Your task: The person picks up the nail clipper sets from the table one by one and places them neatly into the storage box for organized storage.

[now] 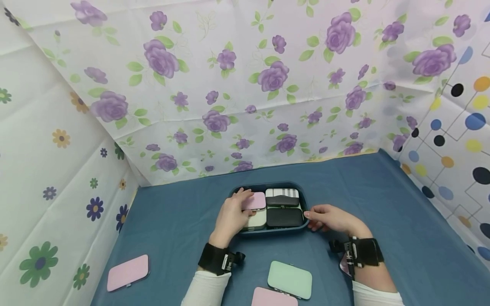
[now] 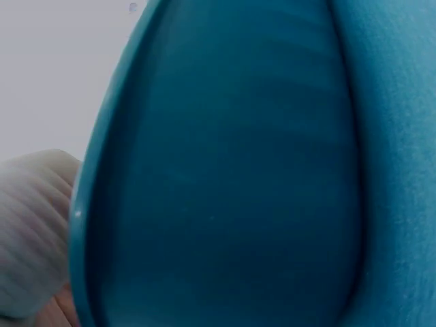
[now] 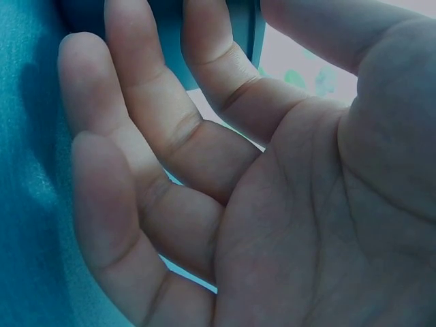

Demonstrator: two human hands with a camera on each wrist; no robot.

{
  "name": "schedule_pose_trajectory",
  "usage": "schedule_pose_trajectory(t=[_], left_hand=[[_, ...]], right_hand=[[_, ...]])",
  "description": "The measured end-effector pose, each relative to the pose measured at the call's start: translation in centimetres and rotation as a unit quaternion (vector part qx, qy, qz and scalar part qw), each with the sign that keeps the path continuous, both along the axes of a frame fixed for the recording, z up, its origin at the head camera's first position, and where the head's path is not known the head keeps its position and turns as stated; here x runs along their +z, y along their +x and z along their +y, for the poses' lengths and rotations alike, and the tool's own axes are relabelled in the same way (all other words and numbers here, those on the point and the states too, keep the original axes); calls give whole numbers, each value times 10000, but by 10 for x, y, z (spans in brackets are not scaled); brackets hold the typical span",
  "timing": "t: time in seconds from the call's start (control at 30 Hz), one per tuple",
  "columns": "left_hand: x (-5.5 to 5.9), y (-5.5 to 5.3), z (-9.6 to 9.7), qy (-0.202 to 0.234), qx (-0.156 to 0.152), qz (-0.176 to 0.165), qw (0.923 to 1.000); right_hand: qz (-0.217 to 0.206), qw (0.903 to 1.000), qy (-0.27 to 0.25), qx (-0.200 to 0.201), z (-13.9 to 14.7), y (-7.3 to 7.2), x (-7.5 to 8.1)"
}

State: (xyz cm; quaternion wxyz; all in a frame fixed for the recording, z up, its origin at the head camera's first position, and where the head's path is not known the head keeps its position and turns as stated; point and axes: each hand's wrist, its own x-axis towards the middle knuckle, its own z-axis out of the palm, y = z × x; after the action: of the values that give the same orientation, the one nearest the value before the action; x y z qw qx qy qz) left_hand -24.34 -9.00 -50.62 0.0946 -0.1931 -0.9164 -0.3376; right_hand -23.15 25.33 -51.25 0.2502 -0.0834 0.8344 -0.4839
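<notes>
A dark blue tray holds several small clasp cases. Reaching over its left end, my left hand grips a pink case, fingers at its far side and thumb along its near edge. A cream case lies just in front of it. To the right sit a black-and-white striped case and a black case. My right hand pinches the tray's right rim between thumb and index finger; its other fingers curl loosely outside. The left wrist view is mostly filled by the tray's outer wall.
On the blue tablecloth, a mint green case and a pink case lie in front of the tray. Another pink case is at the far left. Beneath my right wrist shows a partly hidden case. Patterned cloth walls enclose the table.
</notes>
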Motion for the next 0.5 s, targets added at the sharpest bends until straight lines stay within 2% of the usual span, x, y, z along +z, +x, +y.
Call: schedule_pose_trajectory(t=[0.5], left_hand=[[8,4,-6,144,62,72,9999]], right_hand=[[73,10000,-23,-16,0,2,-1]])
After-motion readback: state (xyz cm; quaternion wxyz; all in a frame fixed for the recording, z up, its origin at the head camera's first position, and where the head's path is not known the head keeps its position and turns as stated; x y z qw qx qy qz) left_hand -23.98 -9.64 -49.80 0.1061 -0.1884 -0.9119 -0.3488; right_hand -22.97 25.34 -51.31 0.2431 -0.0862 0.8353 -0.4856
